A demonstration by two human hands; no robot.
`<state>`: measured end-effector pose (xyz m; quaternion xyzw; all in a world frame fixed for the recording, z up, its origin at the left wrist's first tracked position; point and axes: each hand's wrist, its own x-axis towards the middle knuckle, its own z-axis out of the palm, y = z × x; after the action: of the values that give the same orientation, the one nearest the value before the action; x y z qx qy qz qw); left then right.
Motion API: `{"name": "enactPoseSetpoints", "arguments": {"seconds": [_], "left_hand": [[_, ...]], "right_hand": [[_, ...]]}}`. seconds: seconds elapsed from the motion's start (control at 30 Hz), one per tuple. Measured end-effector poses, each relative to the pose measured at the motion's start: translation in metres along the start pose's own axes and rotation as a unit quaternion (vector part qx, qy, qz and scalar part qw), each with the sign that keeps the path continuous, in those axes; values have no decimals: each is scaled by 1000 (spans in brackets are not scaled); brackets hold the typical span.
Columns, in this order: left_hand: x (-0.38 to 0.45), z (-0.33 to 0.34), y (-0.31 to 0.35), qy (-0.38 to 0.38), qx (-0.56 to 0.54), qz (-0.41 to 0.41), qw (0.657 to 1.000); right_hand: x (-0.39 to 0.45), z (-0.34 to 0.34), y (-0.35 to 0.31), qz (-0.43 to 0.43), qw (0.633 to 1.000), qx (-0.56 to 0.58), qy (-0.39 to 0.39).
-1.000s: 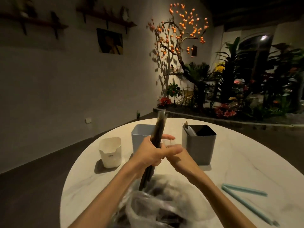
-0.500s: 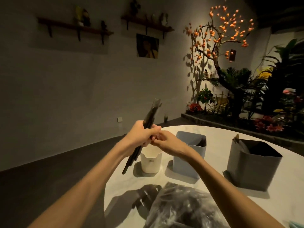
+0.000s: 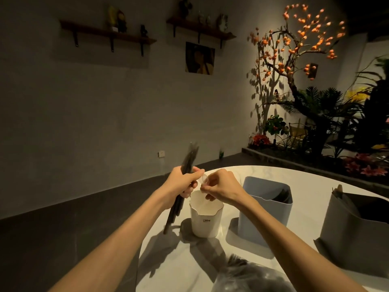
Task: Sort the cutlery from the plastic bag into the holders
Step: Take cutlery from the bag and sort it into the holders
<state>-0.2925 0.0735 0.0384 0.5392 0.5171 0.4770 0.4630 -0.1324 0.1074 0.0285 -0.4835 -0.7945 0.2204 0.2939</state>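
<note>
My left hand (image 3: 182,182) grips a bundle of dark chopsticks (image 3: 182,186), held steeply upright over the table's left edge. Just to its right, my right hand (image 3: 219,187) pinches a small clear plastic piece (image 3: 204,179) directly above the white holder (image 3: 206,218). Right of the white one stands a blue-grey holder (image 3: 264,213) with dark cutlery inside. A larger grey holder (image 3: 353,230) is at the far right. The clear plastic bag (image 3: 248,277) with dark cutlery lies at the bottom edge, between my forearms.
The white round table (image 3: 227,173) ends just left of the white holder, with dark floor beyond. A planter bed with flowers and a lit tree (image 3: 294,60) lies behind the table on the right.
Both hands and the chopstick bundle now sit over the white holder. The view has swung left, so the holders stand further right and the bag sits lower in frame.
</note>
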Motion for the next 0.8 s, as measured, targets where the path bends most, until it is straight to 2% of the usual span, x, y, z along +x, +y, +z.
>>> {"name": "enactPoseSetpoints", "arguments": {"seconds": [0.17, 0.33, 0.47, 0.6, 0.8], "left_hand": [[9, -7, -28, 51, -5, -61, 997], [12, -8, -45, 50, -5, -85, 995], [11, -6, -53, 38, 1, -88, 995], [15, -7, -62, 45, 9, -94, 994], [14, -8, -66, 45, 12, -91, 995]], "right_hand": [[14, 17, 6, 69, 994, -33, -72], [21, 28, 12, 93, 993, -17, -67], [22, 30, 17, 100, 991, -15, -85], [22, 29, 16, 79, 990, -59, -100], [23, 24, 14, 54, 992, -86, -81]]}}
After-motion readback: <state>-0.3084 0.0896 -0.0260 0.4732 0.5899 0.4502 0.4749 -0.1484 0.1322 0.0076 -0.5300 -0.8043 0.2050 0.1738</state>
